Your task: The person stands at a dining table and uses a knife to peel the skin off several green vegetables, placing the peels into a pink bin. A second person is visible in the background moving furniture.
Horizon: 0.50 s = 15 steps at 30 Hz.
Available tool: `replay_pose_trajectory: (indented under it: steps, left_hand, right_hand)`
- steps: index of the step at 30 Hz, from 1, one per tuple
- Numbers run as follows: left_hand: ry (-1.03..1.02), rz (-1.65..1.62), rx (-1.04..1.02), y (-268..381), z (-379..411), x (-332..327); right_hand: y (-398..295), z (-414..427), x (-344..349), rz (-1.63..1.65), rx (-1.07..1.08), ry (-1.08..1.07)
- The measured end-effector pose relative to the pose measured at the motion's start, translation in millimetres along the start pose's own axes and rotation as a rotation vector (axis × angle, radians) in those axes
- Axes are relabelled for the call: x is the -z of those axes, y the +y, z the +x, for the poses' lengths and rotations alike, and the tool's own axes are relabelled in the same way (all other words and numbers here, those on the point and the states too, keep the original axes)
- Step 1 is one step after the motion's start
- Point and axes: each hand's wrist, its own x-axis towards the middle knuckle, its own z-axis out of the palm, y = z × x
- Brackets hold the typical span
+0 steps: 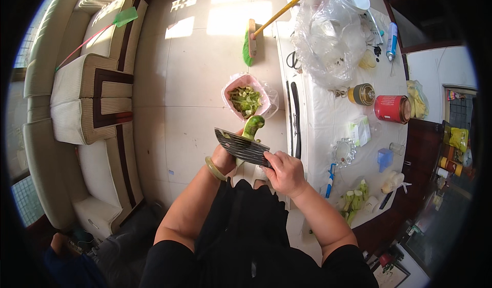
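Note:
My right hand [285,172] grips the handle end of a broad dark cleaver [242,148] with a pale streaked pattern on its blade. The blade lies across a green gourd-like vegetable [253,126], whose curved end points away from me. Behind the blade, my left hand [224,158] holds this vegetable from below; most of its fingers are hidden. A bangle circles the left wrist. Just beyond the vegetable stands a pink bin [226,92] lined with a clear plastic bag, with green peelings and pale scraps inside.
At right, a white-covered table [323,118] bears a large clear plastic bag [326,38], a red tin [392,109], a glass ashtray [343,152], a blue peeler [330,180] and several peeled green vegetables [357,199]. A green-bristled broom [251,41] leans there. A sofa [88,76] lines the left.

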Motion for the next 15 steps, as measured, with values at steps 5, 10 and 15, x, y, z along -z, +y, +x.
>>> replay_pose_trajectory:
  steps: [5,10,15]
  left_hand:
    - [0.086,-0.032,0.047,3,30,60]
    - [0.031,-0.101,0.046,0,58,99]
    - [0.028,-0.077,0.088,-14,84,142]
  right_hand:
    - [46,13,-58,-0.021,0.040,0.007]
    - [97,15,-104,0.007,0.058,0.021]
    - [133,11,-143,0.031,0.034,0.021]
